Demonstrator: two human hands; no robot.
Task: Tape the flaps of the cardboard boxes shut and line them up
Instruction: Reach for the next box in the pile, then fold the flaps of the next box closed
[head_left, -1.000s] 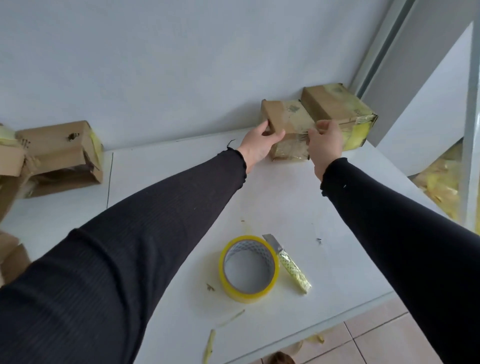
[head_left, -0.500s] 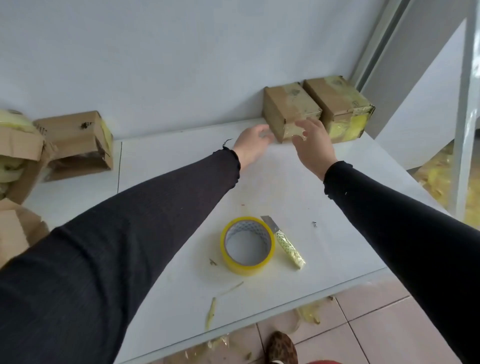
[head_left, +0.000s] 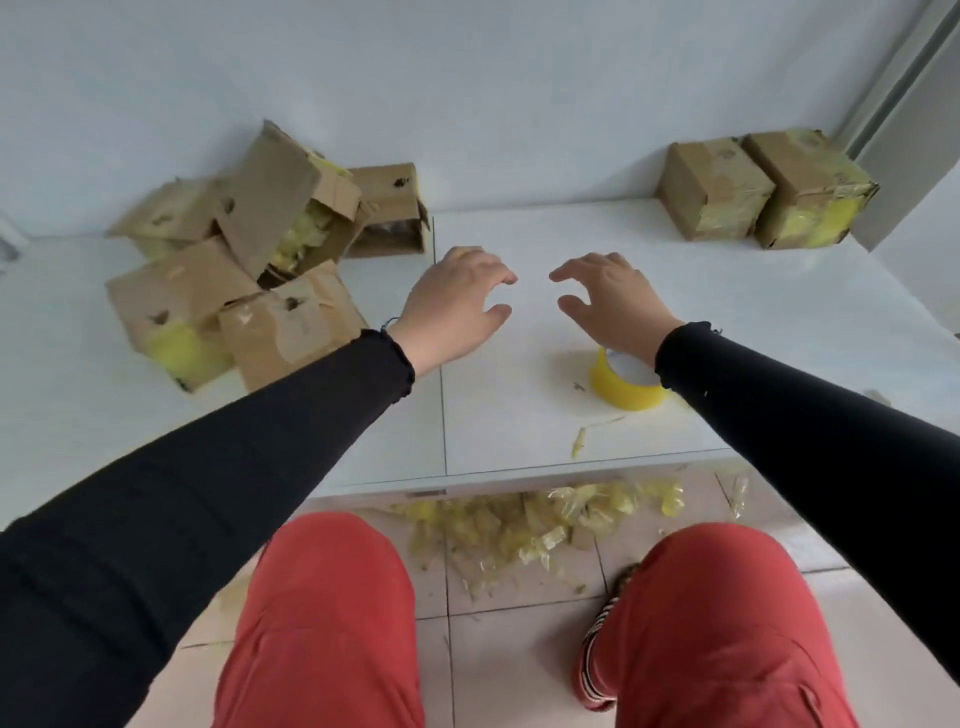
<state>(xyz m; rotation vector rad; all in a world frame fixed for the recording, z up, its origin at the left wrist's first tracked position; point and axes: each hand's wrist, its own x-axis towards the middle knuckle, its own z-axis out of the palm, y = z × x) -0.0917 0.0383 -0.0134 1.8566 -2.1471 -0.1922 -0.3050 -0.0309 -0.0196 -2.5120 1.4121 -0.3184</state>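
Two taped cardboard boxes stand side by side against the wall at the back right, one (head_left: 711, 189) just left of the other (head_left: 810, 189). A heap of several untaped boxes (head_left: 244, 275) lies at the back left, some with flaps open and yellow tape showing. My left hand (head_left: 454, 306) and my right hand (head_left: 610, 304) hover over the middle of the white table (head_left: 519, 426), fingers loosely curved, holding nothing. A roll of yellow tape (head_left: 626, 384) lies on the table, partly hidden under my right wrist.
A strip of used tape (head_left: 579, 441) lies near the table's front edge. Crumpled yellow tape scraps (head_left: 545, 525) litter the tiled floor under the table. My knees in red trousers fill the bottom of the view. A grey door frame (head_left: 904, 104) stands at the right.
Both hands have let go of the left taped box and drawn back to the middle of the table. The view has swung left and down, bringing the heap of boxes into sight.
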